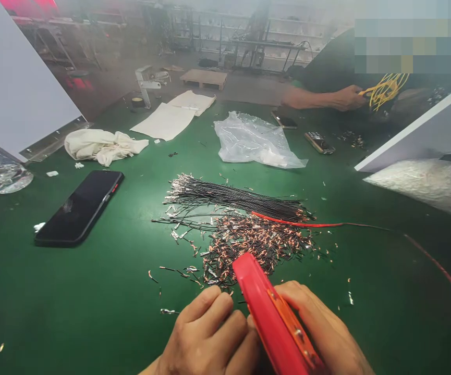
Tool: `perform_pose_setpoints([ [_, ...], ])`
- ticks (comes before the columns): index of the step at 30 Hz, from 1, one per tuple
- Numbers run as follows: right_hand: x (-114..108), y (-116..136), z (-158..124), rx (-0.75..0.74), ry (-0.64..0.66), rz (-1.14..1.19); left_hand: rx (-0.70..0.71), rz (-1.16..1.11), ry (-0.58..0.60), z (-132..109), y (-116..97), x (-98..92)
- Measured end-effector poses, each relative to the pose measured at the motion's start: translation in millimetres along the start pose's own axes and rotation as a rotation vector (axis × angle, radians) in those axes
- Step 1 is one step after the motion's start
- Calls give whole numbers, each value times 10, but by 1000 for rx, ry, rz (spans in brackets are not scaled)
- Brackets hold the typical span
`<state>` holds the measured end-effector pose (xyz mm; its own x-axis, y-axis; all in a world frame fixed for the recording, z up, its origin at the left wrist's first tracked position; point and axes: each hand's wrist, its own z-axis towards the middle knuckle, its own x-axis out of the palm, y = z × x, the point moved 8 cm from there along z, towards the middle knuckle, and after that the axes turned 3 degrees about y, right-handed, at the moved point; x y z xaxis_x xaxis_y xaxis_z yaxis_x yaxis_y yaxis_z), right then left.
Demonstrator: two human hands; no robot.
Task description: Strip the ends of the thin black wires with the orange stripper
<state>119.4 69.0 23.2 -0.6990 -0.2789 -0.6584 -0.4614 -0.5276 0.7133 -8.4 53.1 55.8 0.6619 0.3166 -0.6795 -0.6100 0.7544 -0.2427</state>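
My right hand [319,323] is closed around a red hand tool [266,307] with an orange riveted side plate. Its jaws do not show, so I cannot tell its exact kind. Close by on the left, my left hand [211,333] is curled with the fingers pressed together; whatever is in them is hidden. Just beyond both hands lies a heap of short black wire clippings [248,239] with copper ends. Behind it rests a bundle of black wires [233,195], silvery terminals at their left ends. A red strip [299,224] crosses the right end of the wires.
A black phone [80,208] and a white cloth [100,146] lie left. Farther back are paper sheets [170,117] and a clear plastic bag [256,140]. A filled bag [428,182] lies right. Across the green table [72,302], another person's hand [348,97] holds yellow wires [387,91].
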Motion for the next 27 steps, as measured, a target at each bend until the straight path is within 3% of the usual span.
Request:
perform_pose_setpoints([
  [7,29,25,4,28,-68,-101,-53,-58,-28,21,26,-14],
  [12,-3,60,-1,-14,-111,-128,-2,-29,-119,-122,-1,54],
  [17,-8,55,2,-39,-96,-175,-3,-22,-30,-336,22,291],
  [22,-8,36,6,-62,-19,-199,-24,-36,26,-426,14,398],
  [27,-18,33,19,-91,-52,-247,-44,-40,44,-485,0,492],
])
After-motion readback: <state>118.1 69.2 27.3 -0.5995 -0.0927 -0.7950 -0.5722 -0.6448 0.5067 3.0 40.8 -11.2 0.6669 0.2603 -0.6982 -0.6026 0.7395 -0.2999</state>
